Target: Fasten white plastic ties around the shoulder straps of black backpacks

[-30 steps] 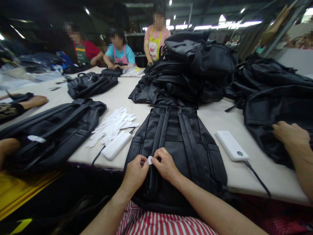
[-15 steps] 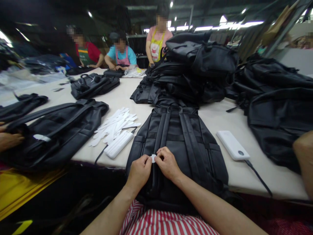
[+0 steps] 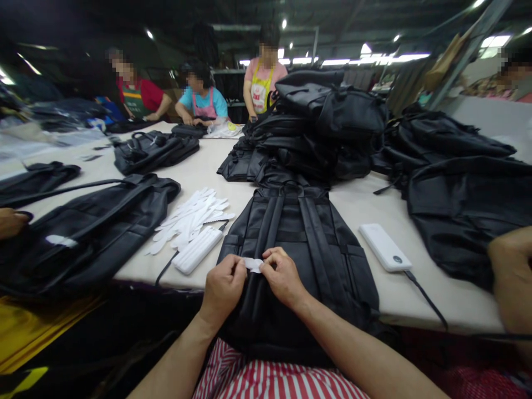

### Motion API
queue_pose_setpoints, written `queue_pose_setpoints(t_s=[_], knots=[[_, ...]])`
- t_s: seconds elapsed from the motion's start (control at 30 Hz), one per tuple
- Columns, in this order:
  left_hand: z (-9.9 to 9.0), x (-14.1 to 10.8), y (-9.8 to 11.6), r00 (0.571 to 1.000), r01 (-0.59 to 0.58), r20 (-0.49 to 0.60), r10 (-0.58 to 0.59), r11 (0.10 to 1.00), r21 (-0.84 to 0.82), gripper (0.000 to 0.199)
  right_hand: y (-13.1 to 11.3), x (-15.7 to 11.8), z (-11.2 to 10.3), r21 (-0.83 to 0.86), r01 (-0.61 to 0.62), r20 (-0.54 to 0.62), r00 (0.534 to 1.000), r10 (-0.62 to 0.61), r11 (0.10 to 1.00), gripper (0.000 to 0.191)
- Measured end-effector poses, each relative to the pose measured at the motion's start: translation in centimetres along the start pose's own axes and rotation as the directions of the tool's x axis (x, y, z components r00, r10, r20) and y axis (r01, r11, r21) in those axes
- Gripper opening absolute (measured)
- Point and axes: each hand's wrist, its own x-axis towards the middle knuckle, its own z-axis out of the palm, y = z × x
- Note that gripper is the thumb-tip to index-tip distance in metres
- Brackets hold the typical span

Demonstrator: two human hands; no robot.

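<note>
A black leather backpack (image 3: 299,221) lies on its front on the white table (image 3: 436,288), with its padded straps facing up. My left hand (image 3: 223,289) and my right hand (image 3: 284,277) are close together above its lower middle. Between their fingers, both hands pinch a narrow white strip (image 3: 252,265), which spans the small gap between them. Both hands rest on or just above the backpack's straps, and my fingers hide the strip's ends.
A pile of white strips (image 3: 187,223) and a white power bank (image 3: 197,250) lie to the left, with another power bank (image 3: 385,247) to the right. Black backpacks are stacked (image 3: 320,133) ahead. A co-worker's hand (image 3: 513,271) shows at the right edge, and several people stand beyond.
The white strip now shows longer between my hands, which have moved slightly apart. The view has shifted a little, and the co-worker's hand at the left edge has drawn back.
</note>
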Motion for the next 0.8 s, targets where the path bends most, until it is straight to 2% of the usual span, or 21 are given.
queue_pose_setpoints(t_s=[0.07, 0.1, 0.13, 0.23, 0.27, 0.33, 0.4, 0.5, 0.6, 0.7, 0.8], knots=[[0.1, -0.1, 0.1, 0.986, 0.165, 0.014, -0.165, 0.968, -0.191, 0.024, -0.3, -0.3, 0.0, -0.015, 0.052, -0.034, 0.998, -0.053, 0.999, 0.013], [0.1, -0.3, 0.2, 0.98, 0.197, 0.03, -0.195, 0.951, -0.239, 0.024, -0.3, -0.4, 0.0, -0.025, 0.062, -0.042, 0.997, -0.063, 0.998, 0.013], [0.2, -0.5, 0.3, 0.983, 0.183, 0.034, -0.181, 0.952, -0.246, 0.024, -0.4, -0.4, -0.1, -0.031, 0.057, -0.041, 0.997, -0.058, 0.998, 0.014], [0.3, -0.9, 0.4, 1.0, 0.019, -0.017, -0.021, 0.993, -0.118, 0.021, -0.1, -0.2, -0.2, -0.029, -0.018, -0.005, 1.0, 0.018, 0.999, 0.016], [0.4, -0.9, 0.2, 1.0, 0.003, -0.024, -0.005, 0.995, -0.099, 0.02, 0.1, -0.1, -0.3, -0.027, -0.043, 0.008, 0.999, 0.043, 0.999, 0.017], [0.6, -0.7, -0.3, 0.997, 0.069, -0.003, -0.071, 0.985, -0.158, 0.021, 0.4, 0.0, -0.4, -0.023, -0.067, 0.031, 0.997, 0.068, 0.997, 0.017], [0.8, -0.2, -0.9, 0.984, 0.179, 0.066, -0.168, 0.948, -0.263, 0.021, 0.8, -0.1, -0.4, -0.013, -0.066, 0.05, 0.997, 0.067, 0.998, 0.016], [1.1, 0.4, -1.5, 0.953, 0.297, 0.178, -0.247, 0.883, -0.364, 0.021, 1.1, -0.2, -0.3, -0.002, -0.052, 0.05, 0.997, 0.052, 0.999, 0.015], [1.3, 0.6, -1.5, 0.915, 0.4, 0.241, -0.324, 0.809, -0.431, 0.018, 1.2, -0.3, -0.2, 0.001, -0.024, 0.026, 0.999, 0.024, 1.0, 0.014], [1.6, 0.5, -1.5, 0.883, 0.469, 0.266, -0.386, 0.735, -0.49, 0.016, 1.0, -0.3, -0.2, 0.001, -0.017, 0.019, 1.0, 0.017, 1.0, 0.013], [2.0, 0.2, -1.4, 0.878, 0.478, 0.264, -0.4, 0.696, -0.535, 0.017, 0.8, -0.2, -0.4, -0.016, -0.022, -0.003, 1.0, 0.022, 1.0, 0.013]])
